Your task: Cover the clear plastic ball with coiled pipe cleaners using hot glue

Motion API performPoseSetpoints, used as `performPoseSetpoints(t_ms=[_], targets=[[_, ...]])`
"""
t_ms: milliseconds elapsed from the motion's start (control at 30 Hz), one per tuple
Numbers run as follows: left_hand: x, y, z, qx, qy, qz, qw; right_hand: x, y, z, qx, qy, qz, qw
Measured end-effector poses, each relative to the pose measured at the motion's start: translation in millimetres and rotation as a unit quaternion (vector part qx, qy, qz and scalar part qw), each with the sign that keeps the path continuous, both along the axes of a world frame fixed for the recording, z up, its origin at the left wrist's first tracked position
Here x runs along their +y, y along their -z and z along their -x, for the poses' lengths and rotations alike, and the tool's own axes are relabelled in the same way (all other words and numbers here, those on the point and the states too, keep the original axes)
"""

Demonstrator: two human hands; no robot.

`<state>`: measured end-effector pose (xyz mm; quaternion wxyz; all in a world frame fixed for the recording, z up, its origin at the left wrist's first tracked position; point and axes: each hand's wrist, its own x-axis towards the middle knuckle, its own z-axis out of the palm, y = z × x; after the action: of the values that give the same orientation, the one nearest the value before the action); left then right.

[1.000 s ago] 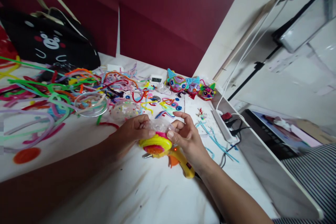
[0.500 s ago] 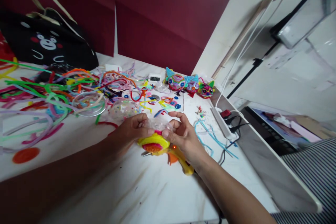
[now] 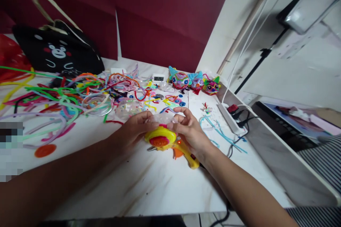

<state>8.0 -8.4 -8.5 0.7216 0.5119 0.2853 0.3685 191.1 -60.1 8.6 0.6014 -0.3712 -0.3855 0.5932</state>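
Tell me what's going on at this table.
A person holds a clear dome with a yellow and orange coiled base between the left hand and right hand, above the white table. A yellow glue gun lies beneath it, its red light on. Loose pipe cleaners are strewn at the left; three colourful faces stand by the back wall.

glue gun [image 3: 190,159] partly behind right hand [image 3: 190,133], red bag [image 3: 11,56] cut off

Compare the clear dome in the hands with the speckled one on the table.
The held clear plastic dome sits on a yellow pipe-cleaner coil, between left hand and right hand; the speckled clear plastic dome lies bare on the table. The first looks plain, the second dotted. Both are transparent.
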Motion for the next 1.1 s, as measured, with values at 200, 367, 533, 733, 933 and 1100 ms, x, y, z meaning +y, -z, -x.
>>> performPoseSetpoints(t_ms=[200, 367, 533, 733, 933, 1100], targets=[[0, -13.5, 1, -0.005, 0.006, 0.03, 1.0, 6, -2.9, -8, 0.058, 0.012, 0.026, 0.998], [5, -15.7, 5, -0.007, 0.004, 0.015, 1.0, 6, -8.7, -12, 0.088, 0.023, 0.022, 0.996], [4, -13.2, 6, -0.022, 0.037, -0.007, 0.999, 7, -10.7, -14, 0.106, 0.033, 0.018, 0.994], [3, -12.8, 6, -0.025, 0.028, 0.002, 0.999, 9, -5.1, -14, 0.11, 0.019, 0.018, 0.994], [2, -10.0, 6, -0.042, 0.035, 0.018, 0.998, 11, -1.3, -15, 0.104, 0.015, 0.024, 0.994], [2, -10.0, 6, -0.032, 0.039, 0.012, 0.999, 9, -4.1, -15, 0.101, 0.009, 0.029, 0.994]])
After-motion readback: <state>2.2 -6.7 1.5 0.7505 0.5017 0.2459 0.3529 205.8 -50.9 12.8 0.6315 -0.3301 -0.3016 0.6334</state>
